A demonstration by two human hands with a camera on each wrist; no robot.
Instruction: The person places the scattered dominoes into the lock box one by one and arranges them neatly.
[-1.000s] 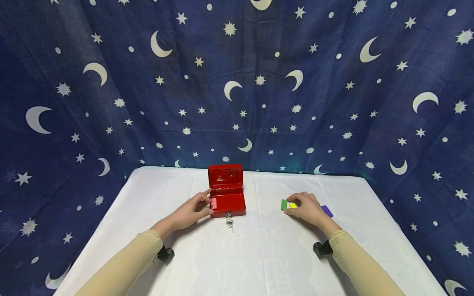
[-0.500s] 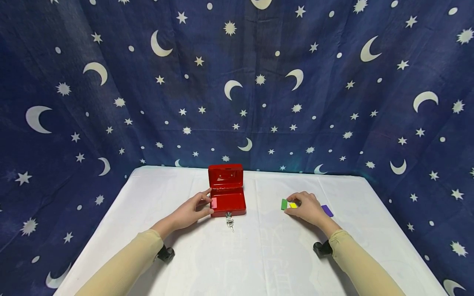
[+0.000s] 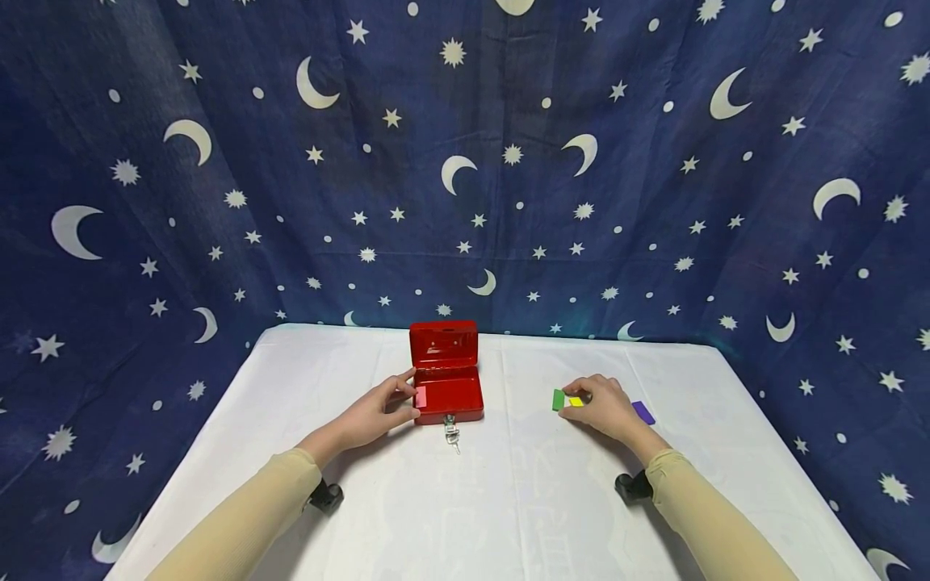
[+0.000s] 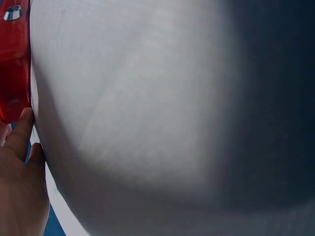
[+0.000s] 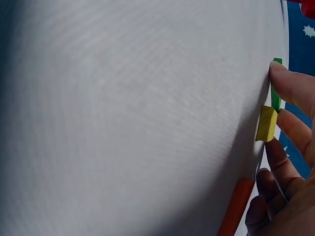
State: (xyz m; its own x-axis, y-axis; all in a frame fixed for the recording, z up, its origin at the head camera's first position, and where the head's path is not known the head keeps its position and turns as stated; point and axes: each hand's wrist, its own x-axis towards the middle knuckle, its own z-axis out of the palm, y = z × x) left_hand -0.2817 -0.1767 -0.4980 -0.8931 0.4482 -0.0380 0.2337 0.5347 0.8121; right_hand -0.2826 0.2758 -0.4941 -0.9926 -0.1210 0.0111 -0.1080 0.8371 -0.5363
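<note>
Currently the left hand [image 3: 366,420] rests at the left end of the red box [image 3: 454,394], its fingers loosely bent and the thumb spread well apart from the forefinger, thumb at the near corner, forefinger toward the hinge; it touches the box without closing round it. The box stands in the middle of the table [image 3: 465,516], its lid [image 3: 443,345] raised at the back. Inside, a pink block [image 3: 421,397] lies at the left end, just beside those fingers. A small bunch of keys [image 3: 452,440] hangs from the lock at the front.

Well apart, to the right, the right hand [image 3: 601,410] is low over the table, thumb and forefinger half open in a curve. Their tips are at opposite ends of the green block [image 3: 558,400]; whether they grip it or merely frame it, I cannot tell. Just behind it, within the curve of the hand, is the yellow block [image 3: 576,402]. A purple block [image 3: 643,413] lies beyond the wrist side of that hand, and the right wrist view shows an orange block [image 5: 236,206] on the cloth near the curled lower fingers
</note>
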